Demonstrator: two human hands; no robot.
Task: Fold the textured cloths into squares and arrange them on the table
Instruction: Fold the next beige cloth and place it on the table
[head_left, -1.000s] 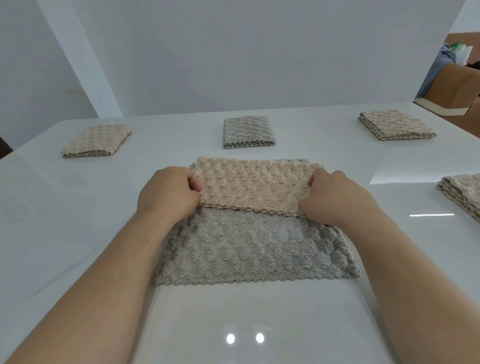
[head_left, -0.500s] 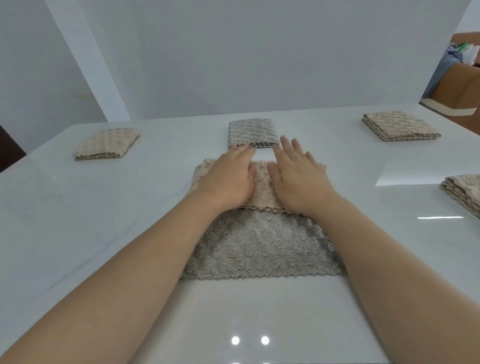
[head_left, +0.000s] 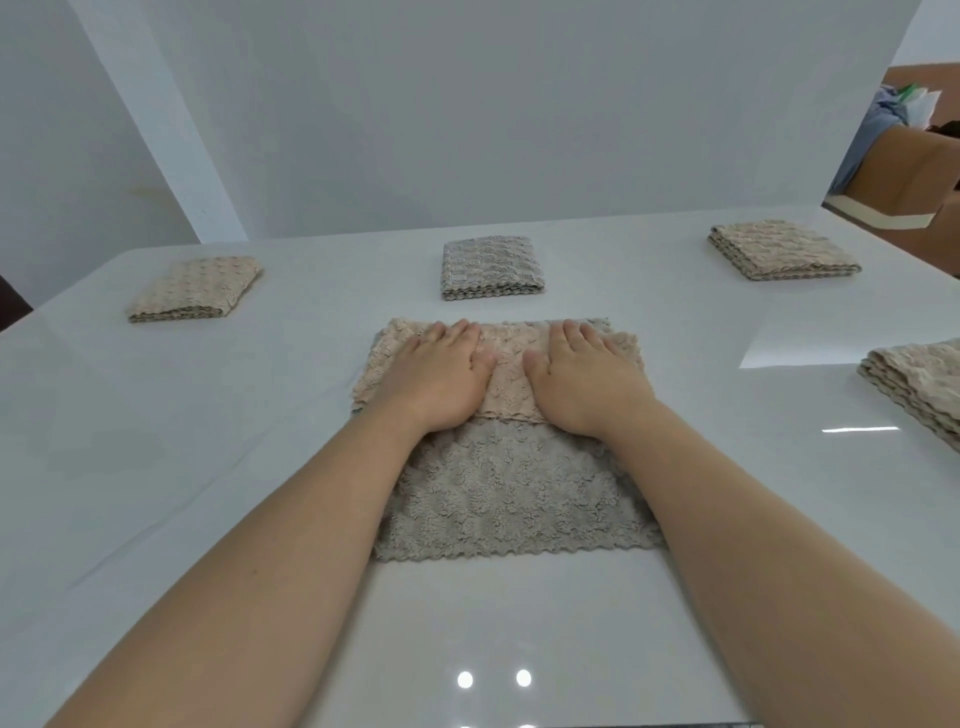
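A textured cloth (head_left: 511, 493) lies in the middle of the white table (head_left: 182, 467). Its far part is folded towards me, showing a beige side over the grey side. My left hand (head_left: 439, 374) and my right hand (head_left: 587, 379) lie flat, side by side, on the beige fold with straight fingers pointing away from me. Three folded squares sit along the far edge: a beige one (head_left: 197, 288) at the left, a grey one (head_left: 491, 267) in the centre, a beige one (head_left: 779, 250) at the right.
A stack of beige cloths (head_left: 919, 389) lies at the right edge of the table. A white wall stands behind the table. A brown seat with clothes (head_left: 904, 161) shows past the table's far right corner.
My hands let go of the fold's side edges, came together flat in the middle of the beige fold, and have since slid slightly apart and back towards me.
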